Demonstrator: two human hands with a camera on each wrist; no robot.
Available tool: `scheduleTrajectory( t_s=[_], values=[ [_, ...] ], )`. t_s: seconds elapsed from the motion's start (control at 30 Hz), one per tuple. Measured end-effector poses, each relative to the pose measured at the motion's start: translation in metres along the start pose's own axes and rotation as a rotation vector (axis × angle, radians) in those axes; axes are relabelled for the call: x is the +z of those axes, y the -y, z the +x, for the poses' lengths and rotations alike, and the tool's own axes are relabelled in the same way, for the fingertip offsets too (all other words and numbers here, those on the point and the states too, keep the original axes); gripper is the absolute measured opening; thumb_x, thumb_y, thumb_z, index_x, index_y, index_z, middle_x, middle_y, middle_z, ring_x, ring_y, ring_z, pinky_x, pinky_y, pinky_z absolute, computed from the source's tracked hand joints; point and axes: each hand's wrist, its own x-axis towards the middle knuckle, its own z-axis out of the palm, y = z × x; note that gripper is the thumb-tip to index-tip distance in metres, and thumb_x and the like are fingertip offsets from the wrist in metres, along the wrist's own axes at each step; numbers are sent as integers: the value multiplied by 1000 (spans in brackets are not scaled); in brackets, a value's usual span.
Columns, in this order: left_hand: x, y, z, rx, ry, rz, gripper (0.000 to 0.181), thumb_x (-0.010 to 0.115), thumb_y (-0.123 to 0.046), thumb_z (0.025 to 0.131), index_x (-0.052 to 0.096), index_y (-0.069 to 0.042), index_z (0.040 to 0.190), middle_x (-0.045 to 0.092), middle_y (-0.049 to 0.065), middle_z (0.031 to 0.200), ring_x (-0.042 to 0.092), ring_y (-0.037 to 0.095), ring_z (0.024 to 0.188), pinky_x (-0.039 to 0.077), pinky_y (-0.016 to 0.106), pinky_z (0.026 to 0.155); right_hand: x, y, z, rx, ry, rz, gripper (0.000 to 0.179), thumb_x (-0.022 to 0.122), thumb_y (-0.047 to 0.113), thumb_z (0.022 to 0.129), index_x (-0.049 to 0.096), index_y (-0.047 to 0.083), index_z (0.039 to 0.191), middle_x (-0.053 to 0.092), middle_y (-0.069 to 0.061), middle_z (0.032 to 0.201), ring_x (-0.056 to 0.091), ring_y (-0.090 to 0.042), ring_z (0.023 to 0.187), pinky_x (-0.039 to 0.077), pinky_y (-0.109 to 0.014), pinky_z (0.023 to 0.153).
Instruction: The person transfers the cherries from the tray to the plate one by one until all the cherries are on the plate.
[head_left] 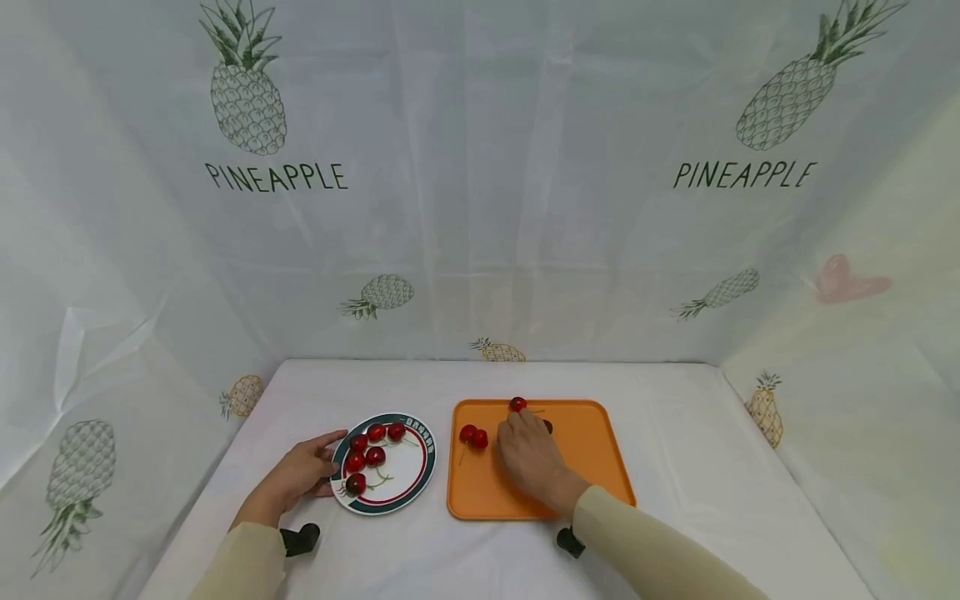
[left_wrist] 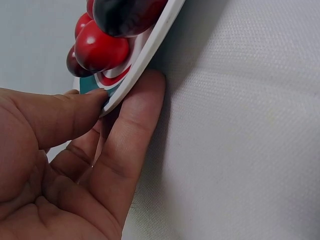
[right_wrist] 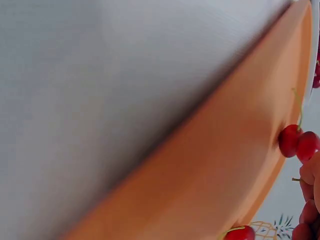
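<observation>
My left hand (head_left: 302,468) grips the left rim of a round white plate (head_left: 405,471) with a green and red border. In the left wrist view, the thumb (left_wrist: 75,115) lies over the rim and fingers are beneath it. Several red cherries (head_left: 376,456) with stems lie on the plate. Above an orange tray (head_left: 592,467), my right hand (head_left: 534,457) has curled fingers at a cherry (head_left: 517,404) by the far rim. A stem (right_wrist: 296,179) pokes out beside those fingers; the grip itself is partly hidden. Two cherries (head_left: 474,437) sit together at the tray's left.
A dark cherry (head_left: 547,426) shows just right of the right hand on the tray. White cloth (head_left: 675,442) covers the table, and a pineapple-print curtain (head_left: 480,208) stands behind and at both sides. The plate is left of the tray with a narrow gap between.
</observation>
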Motion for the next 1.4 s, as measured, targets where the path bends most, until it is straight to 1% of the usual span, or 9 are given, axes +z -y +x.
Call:
scheduleTrajectory(
  t_s=[0.17,0.3,0.43,0.6,0.67,0.87,1.03,1.23,1.4],
  values=[
    [-1,1,0,-5,5,-8,67,59,5,99,42,-11,162,47,28,135,62,27,99,63,35,74,-5,7,13,-34,-45,1,24,70,24,102,57,9,89,41,-3,81,37,-22,83,34,-31,73],
    [-1,2,2,-6,6,-5,67,59,5,98,42,-10,161,47,26,131,62,26,98,63,35,74,-11,19,25,-36,-20,3,21,70,25,102,60,8,95,44,-2,84,40,-21,87,37,-30,75],
    [-1,2,2,-13,3,-8,67,60,5,98,43,-11,161,48,25,129,62,26,97,63,35,74,-15,35,37,-63,-1,-43,23,70,29,102,64,8,105,49,-3,90,44,-21,92,44,-31,84],
    [-2,1,2,-12,3,-8,67,60,5,98,43,-10,161,48,26,130,62,27,98,63,36,74,-19,58,48,-132,14,-79,23,70,30,101,65,9,106,53,-3,92,44,-21,91,45,-30,82],
    [-2,1,2,-13,2,-7,67,60,5,98,43,-10,161,48,27,132,62,27,99,63,36,75,-20,68,51,-152,32,-70,24,73,30,99,65,9,108,53,-2,94,43,-21,91,43,-29,80],
    [-1,1,2,-10,4,-21,67,60,6,97,43,-10,161,48,26,130,63,26,97,63,36,75,-19,90,55,-216,50,-97,33,76,34,97,65,11,119,57,-2,101,46,-21,96,46,-29,86],
    [0,0,1,-12,-2,-23,66,59,7,97,44,-9,160,47,24,127,62,26,95,63,36,74,-16,100,56,-264,28,-112,28,70,35,101,63,11,114,58,-1,100,47,-20,96,45,-29,85],
    [4,0,1,-12,-3,-22,67,61,6,97,44,-9,160,48,23,123,62,25,94,62,36,73,-11,108,55,-303,20,-129,28,73,35,99,64,12,113,57,-1,99,46,-20,94,42,-28,81],
    [1,1,0,-10,-12,-8,67,61,5,97,44,-10,160,48,22,122,62,25,93,61,34,72,-7,116,56,-321,-14,-85,22,62,36,105,64,14,108,56,1,97,46,-18,93,38,-27,77]
  ],
)
